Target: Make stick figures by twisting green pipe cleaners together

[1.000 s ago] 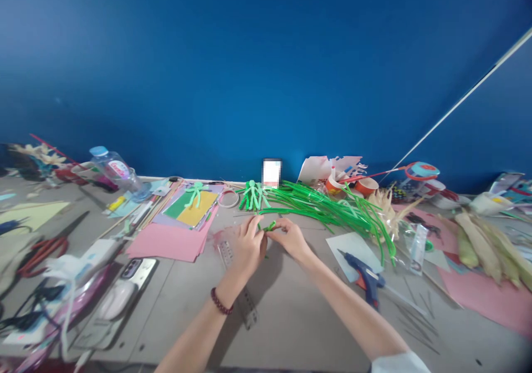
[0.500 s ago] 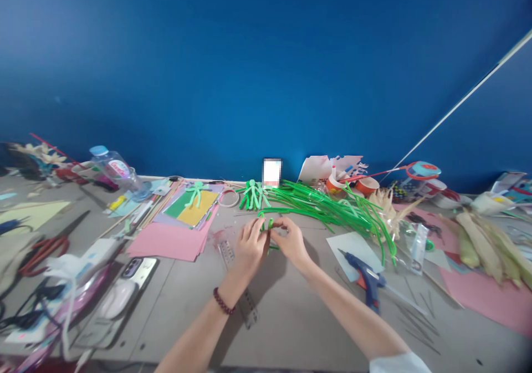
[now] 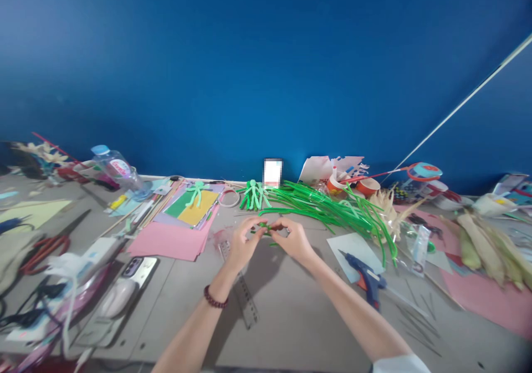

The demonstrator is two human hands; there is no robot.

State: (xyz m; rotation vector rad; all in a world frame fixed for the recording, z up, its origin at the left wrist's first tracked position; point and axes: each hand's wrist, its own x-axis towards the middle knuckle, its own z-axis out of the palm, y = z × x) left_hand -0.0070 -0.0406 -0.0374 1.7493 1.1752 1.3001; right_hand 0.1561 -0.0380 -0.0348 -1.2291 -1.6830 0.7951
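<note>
Between the fingertips of both hands is a short, bent green pipe cleaner (image 3: 265, 228), partly hidden by the fingers. My left hand (image 3: 245, 243), below which a dark beaded bracelet circles the wrist, pinches its left side. From the right, my right hand (image 3: 293, 241) pinches the same piece with thumb and forefinger. Just beyond the hands stand green pipe-cleaner figures (image 3: 254, 195). A heap of long green pipe cleaners (image 3: 324, 204) spreads behind and to the right. Under the left forearm lies a clear ruler (image 3: 247, 302).
Left are pink paper (image 3: 170, 241), a phone (image 3: 100, 317) with a white mouse-like object (image 3: 119, 299) on it, red-handled scissors (image 3: 45, 254) and a bottle (image 3: 118, 168). A blue glue gun (image 3: 366, 279) and corn husks (image 3: 484, 245) lie right. A blue wall (image 3: 266, 73) rises behind.
My left hand has turned and shifted slightly left, showing its thumb and the green piece. The upright ends of the pipe cleaner are now folded down between the fingertips.
</note>
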